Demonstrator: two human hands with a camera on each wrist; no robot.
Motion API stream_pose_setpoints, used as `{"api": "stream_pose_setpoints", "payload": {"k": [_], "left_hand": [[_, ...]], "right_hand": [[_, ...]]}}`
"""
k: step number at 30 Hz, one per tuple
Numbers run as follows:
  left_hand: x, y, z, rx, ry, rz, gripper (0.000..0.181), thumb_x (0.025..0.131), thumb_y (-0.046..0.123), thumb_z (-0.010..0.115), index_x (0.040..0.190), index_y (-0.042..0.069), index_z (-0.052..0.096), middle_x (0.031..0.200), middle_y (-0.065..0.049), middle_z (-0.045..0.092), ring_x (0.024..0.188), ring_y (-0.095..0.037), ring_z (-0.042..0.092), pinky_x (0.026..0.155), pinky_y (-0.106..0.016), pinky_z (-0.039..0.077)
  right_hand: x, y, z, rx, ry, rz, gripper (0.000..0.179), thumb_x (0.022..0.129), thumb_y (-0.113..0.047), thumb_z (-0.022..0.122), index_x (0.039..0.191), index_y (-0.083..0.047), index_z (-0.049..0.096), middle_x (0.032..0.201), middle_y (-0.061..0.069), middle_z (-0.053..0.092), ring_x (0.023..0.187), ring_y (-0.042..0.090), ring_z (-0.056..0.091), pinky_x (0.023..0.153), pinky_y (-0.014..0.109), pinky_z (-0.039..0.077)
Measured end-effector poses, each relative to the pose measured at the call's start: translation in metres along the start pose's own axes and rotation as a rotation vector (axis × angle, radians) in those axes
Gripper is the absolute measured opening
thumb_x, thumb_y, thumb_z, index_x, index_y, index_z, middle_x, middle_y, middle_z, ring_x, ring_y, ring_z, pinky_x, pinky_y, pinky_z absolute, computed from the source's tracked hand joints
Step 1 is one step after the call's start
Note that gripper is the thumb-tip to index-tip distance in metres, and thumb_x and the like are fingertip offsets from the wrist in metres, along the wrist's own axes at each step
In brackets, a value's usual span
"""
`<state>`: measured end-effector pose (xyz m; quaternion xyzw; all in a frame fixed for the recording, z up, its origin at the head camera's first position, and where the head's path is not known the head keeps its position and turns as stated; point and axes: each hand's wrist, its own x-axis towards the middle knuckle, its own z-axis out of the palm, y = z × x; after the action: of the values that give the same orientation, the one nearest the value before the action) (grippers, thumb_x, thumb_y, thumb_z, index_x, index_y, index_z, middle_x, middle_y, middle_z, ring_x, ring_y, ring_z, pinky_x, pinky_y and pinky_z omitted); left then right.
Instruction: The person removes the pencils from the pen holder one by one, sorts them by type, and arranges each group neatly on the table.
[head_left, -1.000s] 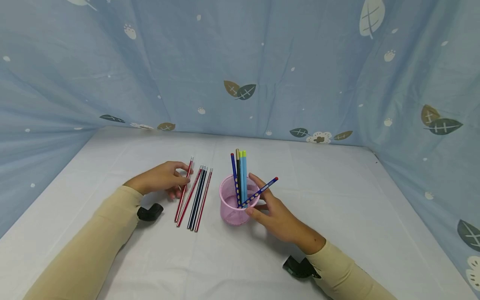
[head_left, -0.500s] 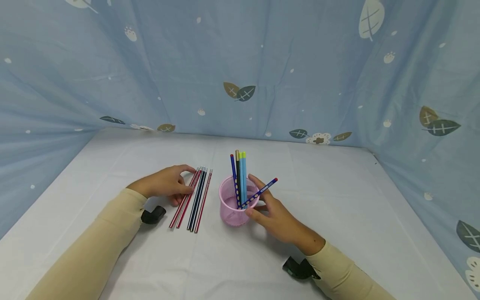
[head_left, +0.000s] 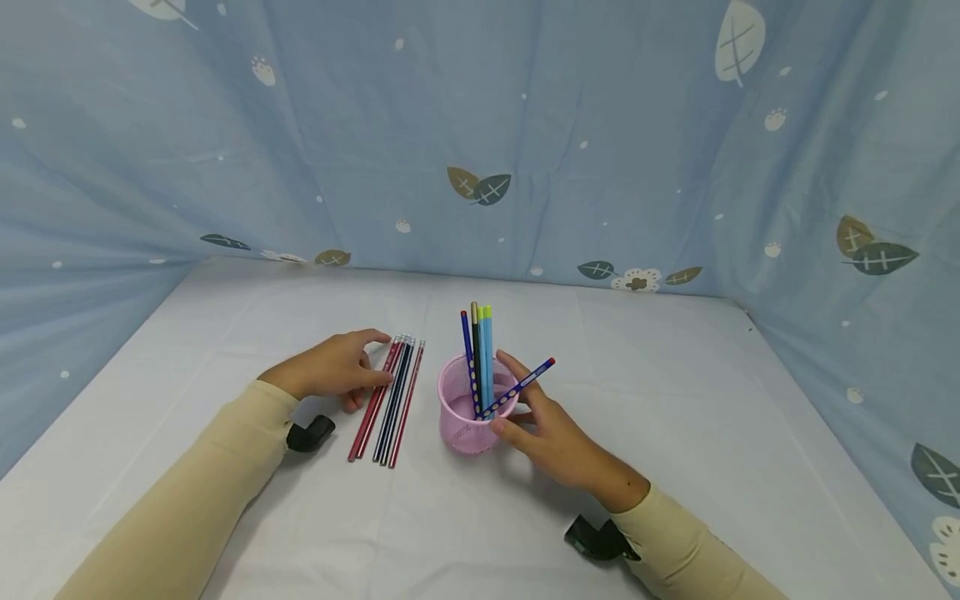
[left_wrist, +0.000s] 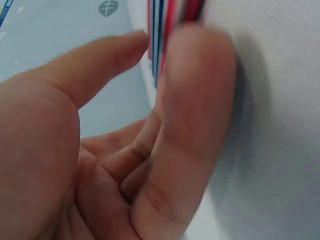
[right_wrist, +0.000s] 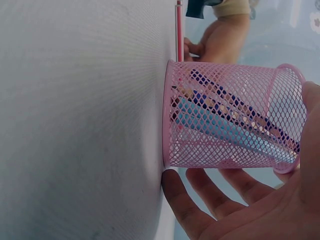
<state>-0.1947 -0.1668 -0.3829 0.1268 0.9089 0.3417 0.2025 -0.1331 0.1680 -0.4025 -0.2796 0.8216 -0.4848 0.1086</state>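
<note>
A pink mesh pencil cup [head_left: 467, 437] stands upright on the white tabletop, holding two blue dotted pencils, two light blue ones and a black one. My right hand [head_left: 558, 437] holds its right side, thumb at the near rim; in the right wrist view, the other fingers line the mesh wall [right_wrist: 225, 145]. To the left, red pencils [head_left: 366, 425], dark blue pencils [head_left: 390, 417] and another red pencil [head_left: 406, 408] lie in a row. My left hand [head_left: 330, 367] touches the leftmost red pencils, thumb and index finger spread apart; in the left wrist view, the pencils [left_wrist: 156, 35] are partly hidden behind a finger.
Behind the white tabletop [head_left: 637, 358] hangs a blue curtain [head_left: 585, 125] with leaf and flower prints. Black wrist bands [head_left: 311, 434] are worn on both sleeved forearms. A narrow gap separates the pencil row from the cup.
The leftmost red pencil has slid right against its neighbour, and its near end has swung into line. My left hand moved slightly right with it. The right hand and the cup stayed put.
</note>
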Motion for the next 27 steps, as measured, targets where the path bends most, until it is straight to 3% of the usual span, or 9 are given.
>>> {"api": "stream_pose_setpoints", "payload": {"k": [4,10,18,22,27], "left_hand": [[-0.002,0.009,-0.001,0.047,0.073,0.053,0.056,0.097,0.027,0.066,0.146,0.01,0.043,0.081,-0.009,0.065,0.055,-0.019,0.064,0.054,-0.033,0.055],[-0.007,0.036,0.006,0.042,0.175,0.147,0.038,0.101,0.033,0.059,0.136,0.019,0.055,0.095,-0.011,0.066,0.063,-0.023,0.064,0.056,-0.034,0.05],[-0.017,0.065,0.022,-0.019,0.175,0.269,0.039,0.1,0.046,0.057,0.135,0.028,0.055,0.103,-0.005,0.066,0.07,-0.026,0.064,0.059,-0.034,0.052],[-0.02,0.073,0.029,0.002,0.169,0.317,0.048,0.098,0.047,0.06,0.141,0.026,0.051,0.112,0.002,0.065,0.089,-0.018,0.064,0.071,-0.033,0.053],[-0.02,0.077,0.037,-0.002,0.116,0.352,0.07,0.093,0.05,0.066,0.151,0.02,0.04,0.125,0.002,0.06,0.113,-0.015,0.056,0.09,-0.036,0.052]], "right_hand": [[0.0,-0.001,0.0,0.01,-0.005,0.004,0.08,0.099,-0.031,0.062,0.16,-0.034,0.01,0.155,0.012,0.041,0.134,0.037,0.051,0.104,0.055,0.049],[-0.001,-0.002,0.0,0.007,0.0,0.008,0.079,0.1,-0.03,0.062,0.159,-0.038,0.011,0.155,0.012,0.042,0.134,0.037,0.051,0.104,0.055,0.049],[-0.002,-0.003,0.0,0.008,0.003,0.023,0.078,0.099,-0.032,0.062,0.157,-0.046,0.01,0.155,0.01,0.041,0.137,0.036,0.048,0.105,0.054,0.049],[-0.002,-0.003,0.001,0.01,0.005,0.014,0.078,0.1,-0.031,0.062,0.157,-0.046,0.011,0.155,0.01,0.042,0.137,0.036,0.049,0.104,0.054,0.049],[-0.002,-0.003,0.001,0.019,0.016,-0.005,0.078,0.099,-0.028,0.063,0.158,-0.042,0.013,0.154,0.01,0.043,0.137,0.035,0.049,0.104,0.052,0.05]]}}
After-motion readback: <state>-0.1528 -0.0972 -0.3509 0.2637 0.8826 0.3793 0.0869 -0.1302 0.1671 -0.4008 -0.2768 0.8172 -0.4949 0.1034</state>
